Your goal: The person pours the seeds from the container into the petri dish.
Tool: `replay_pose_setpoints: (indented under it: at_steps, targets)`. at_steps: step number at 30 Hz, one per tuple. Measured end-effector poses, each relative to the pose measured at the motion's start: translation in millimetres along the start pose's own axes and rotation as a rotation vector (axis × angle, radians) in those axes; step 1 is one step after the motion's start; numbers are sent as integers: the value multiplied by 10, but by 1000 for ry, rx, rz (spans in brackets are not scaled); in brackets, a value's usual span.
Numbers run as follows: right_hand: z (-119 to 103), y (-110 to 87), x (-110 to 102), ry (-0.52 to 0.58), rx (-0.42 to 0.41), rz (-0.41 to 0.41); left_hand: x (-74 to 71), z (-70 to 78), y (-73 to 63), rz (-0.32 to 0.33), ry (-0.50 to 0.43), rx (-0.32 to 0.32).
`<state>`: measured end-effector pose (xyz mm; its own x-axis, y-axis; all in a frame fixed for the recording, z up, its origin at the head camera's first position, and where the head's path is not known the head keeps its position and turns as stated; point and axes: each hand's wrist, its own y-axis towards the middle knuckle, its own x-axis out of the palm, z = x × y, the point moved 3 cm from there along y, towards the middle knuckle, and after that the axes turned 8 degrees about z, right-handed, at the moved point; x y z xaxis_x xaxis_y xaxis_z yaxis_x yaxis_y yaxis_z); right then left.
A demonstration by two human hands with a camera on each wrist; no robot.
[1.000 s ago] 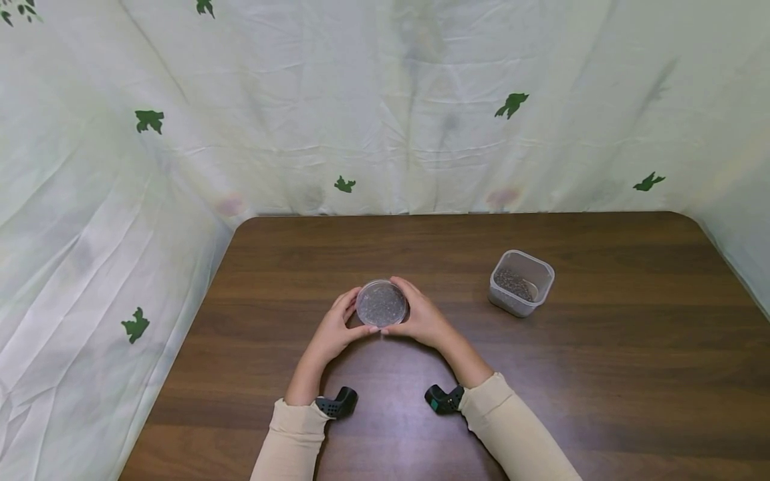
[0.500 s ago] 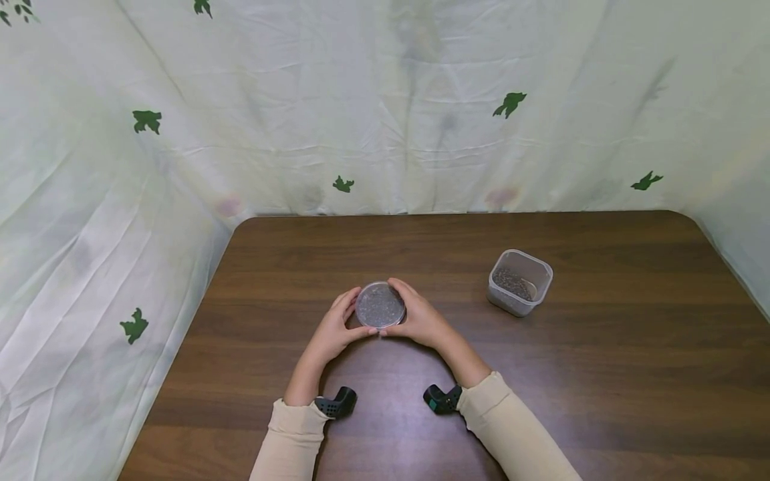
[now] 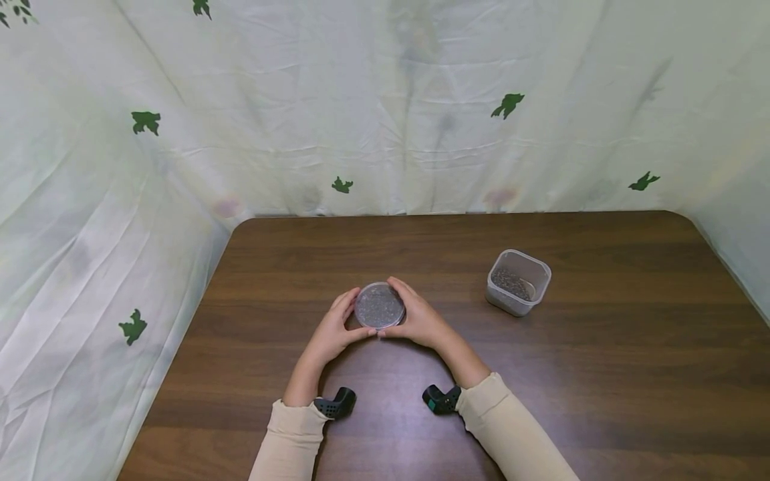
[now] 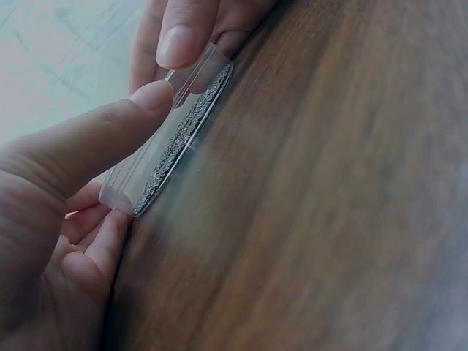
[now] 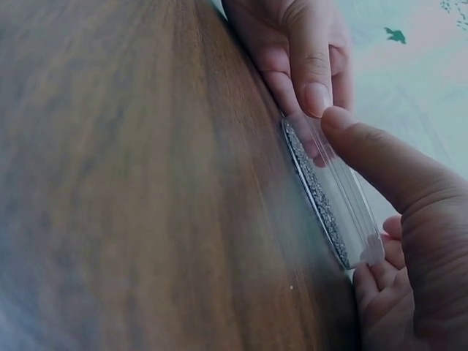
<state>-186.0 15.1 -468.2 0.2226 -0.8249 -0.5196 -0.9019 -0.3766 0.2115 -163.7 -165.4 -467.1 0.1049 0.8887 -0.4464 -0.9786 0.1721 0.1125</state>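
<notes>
A round, clear plastic jar [image 3: 379,306] with a low layer of dark grey grains stands on the wooden table between both hands. Its clear ridged lid [image 5: 338,170] appears to be seated on top in the wrist views. My left hand [image 3: 333,329] grips the jar from the left, thumb along the near side and fingers around the far left. From the right, my right hand [image 3: 420,319] grips it the same way. Both thumb tips nearly meet at the near rim. In the left wrist view, the grains [image 4: 179,142] lie along the jar's bottom.
A clear square plastic tub [image 3: 519,283] stands to the right, holding similar dark grains heaped on its left side. The brown table [image 3: 631,347] ends at the back against a pale curtain [image 3: 421,120] with green leaf-like shapes. Dark devices [image 3: 338,403] sit on both wrists.
Both hands keep their hold on the jar, which stays in nearly the same place. The head view has shifted very slightly.
</notes>
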Motion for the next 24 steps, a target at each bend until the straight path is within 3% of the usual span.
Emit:
replay_pose_setpoints:
  at_steps: [4,11,17,24]
  targets:
    - [-4,-7,-8,21,9,11,-7,26,-7,-8,12,0]
    - [-4,-17,-41,56,27,60,-49,333,-55,-5,-18,17]
    - [-106,-37,-152,105,-7,124,-53,383,-65,7,-8,-20]
    - [-350,-83,-395,78,-95,158,-30,388,-50,48,-17,8]
